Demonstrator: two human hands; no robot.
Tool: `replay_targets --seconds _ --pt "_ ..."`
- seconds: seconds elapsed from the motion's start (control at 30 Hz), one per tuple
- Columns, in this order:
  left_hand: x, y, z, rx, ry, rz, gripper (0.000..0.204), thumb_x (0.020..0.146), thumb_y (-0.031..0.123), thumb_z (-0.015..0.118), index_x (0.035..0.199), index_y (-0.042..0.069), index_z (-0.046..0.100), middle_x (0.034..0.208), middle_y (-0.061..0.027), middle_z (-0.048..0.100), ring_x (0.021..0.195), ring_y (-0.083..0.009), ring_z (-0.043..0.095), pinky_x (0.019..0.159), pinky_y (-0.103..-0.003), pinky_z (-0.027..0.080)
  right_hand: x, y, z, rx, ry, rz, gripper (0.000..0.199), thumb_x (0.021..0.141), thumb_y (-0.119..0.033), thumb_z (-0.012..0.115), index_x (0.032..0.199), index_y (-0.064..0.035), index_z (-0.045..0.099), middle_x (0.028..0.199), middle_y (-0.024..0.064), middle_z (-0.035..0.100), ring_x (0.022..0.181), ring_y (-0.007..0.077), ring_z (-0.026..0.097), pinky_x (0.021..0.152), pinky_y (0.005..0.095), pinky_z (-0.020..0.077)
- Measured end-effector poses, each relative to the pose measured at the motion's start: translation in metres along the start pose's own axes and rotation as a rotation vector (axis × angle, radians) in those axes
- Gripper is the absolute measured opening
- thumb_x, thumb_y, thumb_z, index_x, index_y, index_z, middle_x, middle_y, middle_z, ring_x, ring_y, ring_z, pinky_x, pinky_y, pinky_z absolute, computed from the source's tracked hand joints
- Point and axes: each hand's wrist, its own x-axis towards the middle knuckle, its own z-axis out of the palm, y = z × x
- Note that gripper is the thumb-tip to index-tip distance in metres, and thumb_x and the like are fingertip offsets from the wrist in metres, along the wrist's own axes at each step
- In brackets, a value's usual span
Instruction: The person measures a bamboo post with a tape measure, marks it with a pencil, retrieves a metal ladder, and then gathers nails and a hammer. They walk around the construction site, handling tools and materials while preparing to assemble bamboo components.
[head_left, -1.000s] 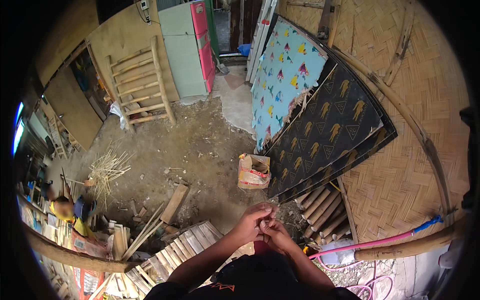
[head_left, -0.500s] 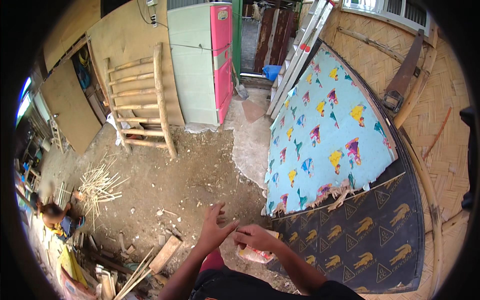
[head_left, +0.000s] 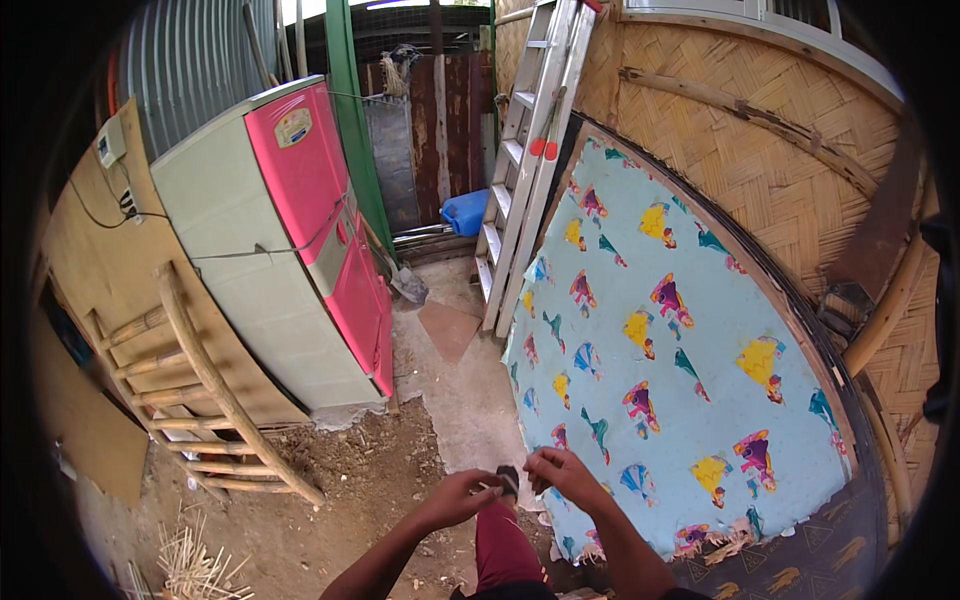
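Far left, a wooden ladder [head_left: 200, 400] leans on the pink-fronted fridge [head_left: 300, 230], door closed. Centre low, left hand [head_left: 458, 497] pinches a thin pale stick [head_left: 489, 488]; right hand [head_left: 560, 472] is curled just beside it, grasp unclear. Behind, a closed blue jerrycan [head_left: 465, 212]; rightward, a fish-patterned mat [head_left: 680, 370].

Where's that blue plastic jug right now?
In the head view, the blue jug sits on the ground at the far end, just left of the ladder, behind the pink fridge.
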Motion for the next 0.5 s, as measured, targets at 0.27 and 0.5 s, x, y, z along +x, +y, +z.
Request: replay_targets --seconds 0.27,0.5 --pt "0.405 0.061 -0.175 -0.010 0.182 0.284 0.028 0.093 0.015 0.060 0.115 -0.001 0.064 0.105 -0.0116 0.069 0.091 -0.0165 0.066 0.082 -0.031 0.053 0.396 -0.191 -0.221 -0.060 0.244 -0.454 0.021 0.095 -0.023 0.061 0.103 -0.0029 0.062 0.088 0.0018 0.064 0.078 0.0099 0.062 0.070 0.0255 0.0520" --pt "0.541 0.159 -0.316 -0.064 0.353 0.420 0.023 0.094 0.015 0.061 0.111 0.000 0.065 0.098 -0.0080 0.067 0.089 -0.0140 0.066 0.075 -0.027 0.052 0.672 -0.480 -0.427 -0.335 0.991 -0.799 0.066 0.085 -0.047 0.069 0.123 0.0040 0.052 0.118 0.0171 0.058 0.109 0.0267 0.057 0.095 0.0378 0.0433"
